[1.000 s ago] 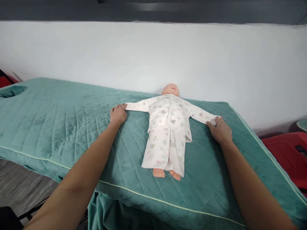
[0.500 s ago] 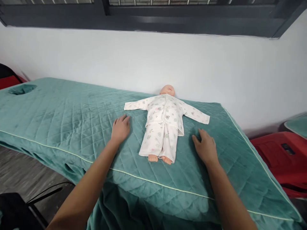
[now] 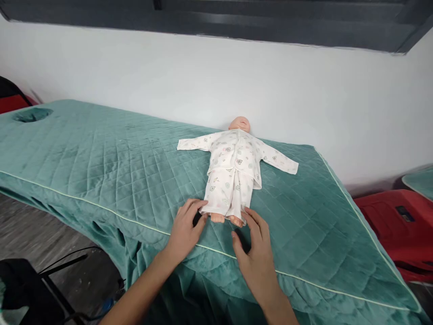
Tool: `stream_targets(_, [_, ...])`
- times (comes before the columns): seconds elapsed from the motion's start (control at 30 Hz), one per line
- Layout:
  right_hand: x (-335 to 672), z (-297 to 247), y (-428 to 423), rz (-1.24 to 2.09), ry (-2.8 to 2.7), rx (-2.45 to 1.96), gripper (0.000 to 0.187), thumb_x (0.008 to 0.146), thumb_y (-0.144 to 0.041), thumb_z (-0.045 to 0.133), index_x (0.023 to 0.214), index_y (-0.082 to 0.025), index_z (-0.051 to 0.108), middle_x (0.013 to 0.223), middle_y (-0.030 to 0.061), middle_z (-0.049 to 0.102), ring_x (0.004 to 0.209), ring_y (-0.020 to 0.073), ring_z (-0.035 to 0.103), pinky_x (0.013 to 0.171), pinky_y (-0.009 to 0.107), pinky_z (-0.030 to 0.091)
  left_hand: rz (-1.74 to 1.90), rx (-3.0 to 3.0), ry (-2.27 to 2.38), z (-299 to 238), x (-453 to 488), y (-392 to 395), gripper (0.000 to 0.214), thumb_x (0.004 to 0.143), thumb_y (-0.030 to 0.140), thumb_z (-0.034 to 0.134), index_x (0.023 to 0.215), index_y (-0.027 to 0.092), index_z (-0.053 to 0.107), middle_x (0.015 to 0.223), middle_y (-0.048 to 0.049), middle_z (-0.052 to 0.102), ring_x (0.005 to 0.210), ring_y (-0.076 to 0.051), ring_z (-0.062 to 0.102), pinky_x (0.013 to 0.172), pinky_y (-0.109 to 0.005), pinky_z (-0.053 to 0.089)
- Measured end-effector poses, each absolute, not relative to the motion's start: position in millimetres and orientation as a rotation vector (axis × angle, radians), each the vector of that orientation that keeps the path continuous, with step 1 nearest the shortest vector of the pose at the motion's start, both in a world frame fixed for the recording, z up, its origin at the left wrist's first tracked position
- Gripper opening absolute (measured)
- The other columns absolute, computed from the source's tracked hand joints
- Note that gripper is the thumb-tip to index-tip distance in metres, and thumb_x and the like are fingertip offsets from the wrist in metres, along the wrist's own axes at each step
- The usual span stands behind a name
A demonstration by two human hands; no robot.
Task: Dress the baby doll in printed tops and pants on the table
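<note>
A baby doll point(image 3: 240, 123) lies on its back on the green quilted bed, arms spread, feet towards me. It wears a white printed jacket point(image 3: 235, 151) and matching trousers point(image 3: 221, 192); both bare feet point(image 3: 217, 217) stick out below the hems. My left hand point(image 3: 187, 225) is at the outer hem of the trouser leg on the left, fingertips touching the cloth and thumb apart. At the other leg's hem is my right hand point(image 3: 255, 246), its fingertips against the cloth by the foot and its thumb held away.
The green quilted bed cover point(image 3: 111, 162) has a face hole point(image 3: 33, 114) at the far left. Behind the bed rises a white wall point(image 3: 189, 76). A red chair or case point(image 3: 395, 225) stands at the right, and a black folding frame point(image 3: 50, 289) at the lower left.
Both hands have moved inward and towards me, from the bed on either side of the doll to its trouser hems. The view has tilted down slightly.
</note>
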State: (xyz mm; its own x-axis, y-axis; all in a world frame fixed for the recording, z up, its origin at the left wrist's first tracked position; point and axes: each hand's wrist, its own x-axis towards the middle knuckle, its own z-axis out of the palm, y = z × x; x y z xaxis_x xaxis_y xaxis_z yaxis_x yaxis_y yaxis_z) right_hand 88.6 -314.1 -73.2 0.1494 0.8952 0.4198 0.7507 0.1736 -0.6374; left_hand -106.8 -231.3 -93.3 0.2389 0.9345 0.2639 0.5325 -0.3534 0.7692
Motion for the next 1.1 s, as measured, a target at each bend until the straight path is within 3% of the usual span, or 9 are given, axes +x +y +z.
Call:
stream_targets(0.2, [65, -59, -290, 0.08, -1.766, -1.612, 0.032, 0.092, -0.019, 0.051, 0.12, -0.031, 0.06, 0.144, 0.01, 0.053, 0.138, 0.0375, 0.044, 0.106, 0.068, 0.042, 0.983, 1.984, 1.412, -93, -96, -227, 0.015, 0.096, 0.034, 0.049, 0.1, 0.028, 0.062, 0.093, -0.0036, 0.067, 0.092, -0.024, 0.064, 0.087, -0.042, 0.047])
stream_targets(0.43, [60, -61, -269, 0.0, -1.815, -1.656, 0.016, 0.09, -0.019, 0.057, 0.102, -0.028, 0.06, 0.141, 0.0124, 0.057, 0.139, 0.0381, 0.044, 0.11, 0.071, 0.035, 1.058, 1.733, 1.255, -88, -98, -234, 0.013, 0.095, 0.036, 0.052, 0.088, 0.028, 0.059, 0.086, -0.0009, 0.064, 0.077, -0.019, 0.059, 0.072, -0.035, 0.047])
stream_targets(0.57, [64, -58, -268, 0.01, -1.789, -1.613, 0.014, 0.091, -0.016, 0.054, 0.095, -0.028, 0.058, 0.136, 0.0103, 0.06, 0.138, 0.0368, 0.045, 0.108, 0.07, 0.038, 1.113, 1.611, 1.185, -91, -103, -236, 0.013, 0.095, 0.037, 0.054, 0.088, 0.027, 0.06, 0.091, -0.0026, 0.065, 0.084, -0.019, 0.061, 0.074, -0.034, 0.049])
stream_targets(0.9, [70, -54, -283, 0.1, -1.774, -1.563, 0.013, 0.095, -0.015, 0.051, 0.098, -0.026, 0.057, 0.14, 0.0085, 0.054, 0.142, 0.0331, 0.038, 0.108, 0.064, 0.044, 1.311, 1.879, 1.216, -109, -104, -242, 0.005, 0.097, 0.02, 0.052, 0.097, 0.022, 0.056, 0.093, -0.0028, 0.061, 0.086, -0.016, 0.058, 0.077, -0.032, 0.047])
stream_targets(1.1, [78, -60, -299, 0.247, -1.755, -1.526, 0.025, 0.097, -0.017, 0.051, 0.119, -0.029, 0.056, 0.145, 0.009, 0.048, 0.138, 0.0278, 0.045, 0.101, 0.049, 0.054, 1.338, 2.185, 1.152, -100, -102, -248, 0.025, 0.094, 0.014, 0.052, 0.118, 0.021, 0.055, 0.122, -0.0103, 0.058, 0.116, -0.022, 0.055, 0.099, -0.042, 0.049])
